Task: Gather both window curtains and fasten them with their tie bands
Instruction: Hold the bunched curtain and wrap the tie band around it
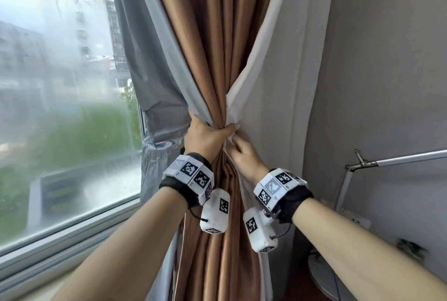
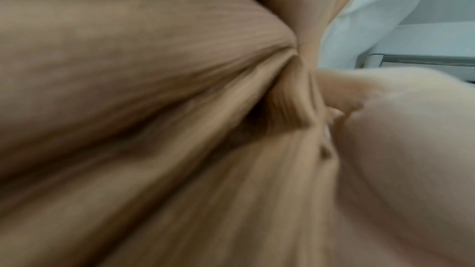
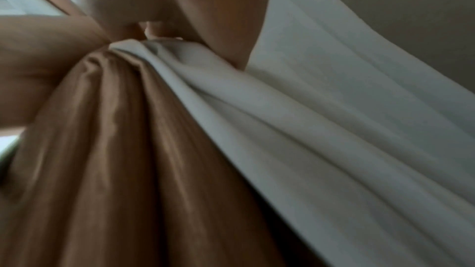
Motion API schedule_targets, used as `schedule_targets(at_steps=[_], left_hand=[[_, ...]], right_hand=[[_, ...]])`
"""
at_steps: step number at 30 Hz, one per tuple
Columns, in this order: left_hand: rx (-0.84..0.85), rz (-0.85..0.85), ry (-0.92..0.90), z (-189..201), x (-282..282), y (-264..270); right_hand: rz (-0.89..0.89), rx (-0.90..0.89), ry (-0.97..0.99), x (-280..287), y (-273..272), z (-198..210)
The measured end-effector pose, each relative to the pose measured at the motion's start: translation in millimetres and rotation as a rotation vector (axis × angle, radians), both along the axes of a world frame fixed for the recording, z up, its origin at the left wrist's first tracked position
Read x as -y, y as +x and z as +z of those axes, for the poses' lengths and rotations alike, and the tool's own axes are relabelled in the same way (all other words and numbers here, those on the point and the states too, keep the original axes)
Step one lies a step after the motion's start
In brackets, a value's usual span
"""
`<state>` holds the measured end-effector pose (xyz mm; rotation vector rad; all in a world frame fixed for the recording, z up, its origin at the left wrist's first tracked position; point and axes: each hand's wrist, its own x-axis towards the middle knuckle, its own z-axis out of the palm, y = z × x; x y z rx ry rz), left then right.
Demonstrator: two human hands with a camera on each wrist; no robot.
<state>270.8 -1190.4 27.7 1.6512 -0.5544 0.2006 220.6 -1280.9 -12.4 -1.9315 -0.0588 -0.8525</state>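
Observation:
A brown curtain (image 1: 212,58) with a pale lining (image 1: 266,82) hangs beside the window, drawn into one bundle at waist height. My left hand (image 1: 208,133) wraps round that narrow waist from the left, fingertips reaching the right side. Just below them my right hand (image 1: 242,153) curls its fingers on the lining's white edge. The left wrist view is filled with brown folds (image 2: 128,68), with the lining (image 2: 365,17) behind and my palm (image 2: 398,149) at the right. In the right wrist view my fingers (image 3: 180,7) sit on the white fold (image 3: 308,129) beside the brown cloth (image 3: 115,149). I cannot pick out a tie band.
The window pane (image 1: 60,82) and its sill (image 1: 72,228) lie to the left. A grey wall (image 1: 387,58) stands close on the right. From it juts a metal rod (image 1: 399,159), with wall sockets (image 1: 358,218) below.

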Motion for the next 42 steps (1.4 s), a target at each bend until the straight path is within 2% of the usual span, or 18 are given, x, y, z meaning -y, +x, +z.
schedule_targets(at_steps=[3,7,11,15,18,20,22,24,28,33,36,38,39,42], left_hand=[[0.011,0.055,0.049,0,-4,1],[-0.005,0.085,0.07,3,-7,0],[0.024,0.072,0.067,2,2,-3],[0.031,0.12,0.06,2,3,5],[0.042,0.129,0.051,1,7,9],[0.036,0.152,0.047,0,12,9],[0.031,0.178,0.04,-1,18,11],[0.024,0.208,0.026,-3,26,15],[0.013,0.268,-0.013,-7,41,22],[0.017,0.32,-0.04,-9,47,26],[0.035,0.319,-0.054,-8,49,27],[0.035,0.311,-0.052,-8,48,28],[0.034,0.3,-0.046,-8,45,27],[0.049,0.233,-0.049,-9,38,25]], right_hand=[[0.003,0.034,0.047,-11,-3,-2],[-0.06,-0.007,-0.029,-10,-10,3],[-0.086,-0.015,0.085,0,-13,8],[-0.105,0.059,0.226,10,-9,4],[-0.144,0.082,0.237,34,-6,1],[-0.341,0.117,0.178,58,-2,-2],[-0.712,0.161,0.085,88,3,-3],[-0.911,0.151,0.118,118,4,3],[-0.804,-0.073,0.33,172,12,8],[-0.521,-0.193,0.453,196,25,10],[-0.357,-0.267,0.43,167,31,18],[-0.348,-0.269,0.307,129,22,18],[-0.343,-0.222,0.246,110,20,17],[-0.188,-0.082,0.245,52,11,20]])
